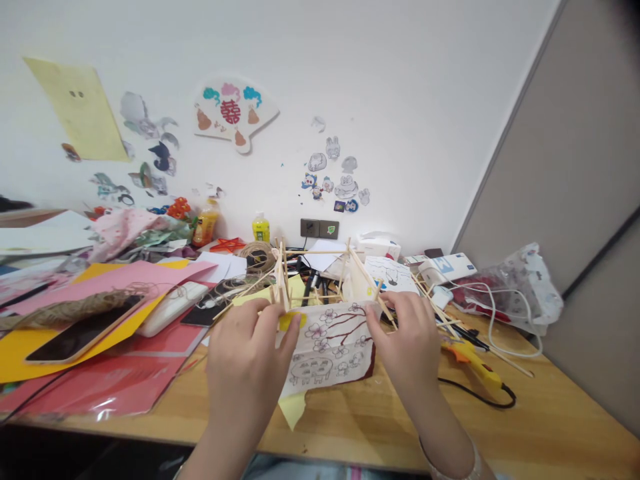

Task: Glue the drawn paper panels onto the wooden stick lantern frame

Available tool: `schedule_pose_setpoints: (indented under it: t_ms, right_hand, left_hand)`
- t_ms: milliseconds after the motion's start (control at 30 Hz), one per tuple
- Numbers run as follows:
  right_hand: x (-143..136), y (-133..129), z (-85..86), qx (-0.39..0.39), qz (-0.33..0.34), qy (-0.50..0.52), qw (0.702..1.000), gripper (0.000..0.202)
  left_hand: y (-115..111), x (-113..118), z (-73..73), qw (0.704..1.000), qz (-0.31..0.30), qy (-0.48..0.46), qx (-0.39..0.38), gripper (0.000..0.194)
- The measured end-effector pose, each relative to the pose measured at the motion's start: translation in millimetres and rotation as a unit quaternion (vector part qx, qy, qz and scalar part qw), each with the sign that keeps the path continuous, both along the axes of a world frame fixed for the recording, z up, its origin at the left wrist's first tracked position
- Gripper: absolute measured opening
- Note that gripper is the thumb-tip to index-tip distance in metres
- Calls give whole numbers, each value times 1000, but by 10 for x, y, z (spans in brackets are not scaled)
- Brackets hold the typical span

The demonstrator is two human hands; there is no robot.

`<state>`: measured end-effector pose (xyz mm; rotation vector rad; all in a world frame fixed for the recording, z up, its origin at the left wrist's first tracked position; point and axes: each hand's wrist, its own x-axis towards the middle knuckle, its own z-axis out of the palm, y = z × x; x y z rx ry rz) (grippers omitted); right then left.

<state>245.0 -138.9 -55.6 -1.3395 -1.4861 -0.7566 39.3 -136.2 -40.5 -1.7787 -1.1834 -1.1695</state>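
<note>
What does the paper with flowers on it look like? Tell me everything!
The flower paper is whitish and thin-looking, with pinkish blossoms on dark red branches, a rounded outline and small figures below, and a dark red lower right corner. It stands roughly upright along the near side of a stick frame. The left hand and right hand grip its upper corners with their fingers. A pale yellow scrap shows below its lower left corner.

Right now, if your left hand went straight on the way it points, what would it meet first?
Probably the wooden stick frame, just ahead of the left hand; exact depth is unclear.
</note>
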Motion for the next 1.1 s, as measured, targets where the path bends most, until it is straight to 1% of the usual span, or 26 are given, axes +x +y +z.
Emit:
schedule_pose_setpoints:
  t_ms: [100,167,400,500,600,667,733,800,900,1100]
  right_hand:
    - [-67,10,0,7,-1,0,1000,19]
    - [-87,22,2,7,-2,-1,1000,22]
    - [-25,10,8,14,-6,14,1000,12]
    - [-107,-1,6,27,4,5,1000,20]
    - [-252,17,15,21,12,1,1000,40]
    - [-327,38,32,10,10,2,1000,49]
    - [-356,53,52,4,0,7,1000,50]
    - [-341,58,66,8,-11,13,1000,48]
    - [-271,52,71,16,-21,12,1000,47]
    - [-105,42,64,12,-49,-13,999,52]
  left_hand:
    - [5,11,0,1000,-1,1,-5,17]
    - [10,11,2,1000,2,-2,-4,16]
    - [-15,-10,3,1000,9,-15,-10,10]
    - [-14,53,0,1000,18,-15,4,21]
    - [11,146,-1,999,42,-15,29,38]
    - [30,186,-1,998,61,-19,27,47]
    - [42,191,-2,997,74,-28,10,52]
    - [46,167,-3,997,74,-37,-3,55]
    - [41,107,-4,996,77,-39,-2,56]
    - [11,-2,6,994,105,-28,-7,58]
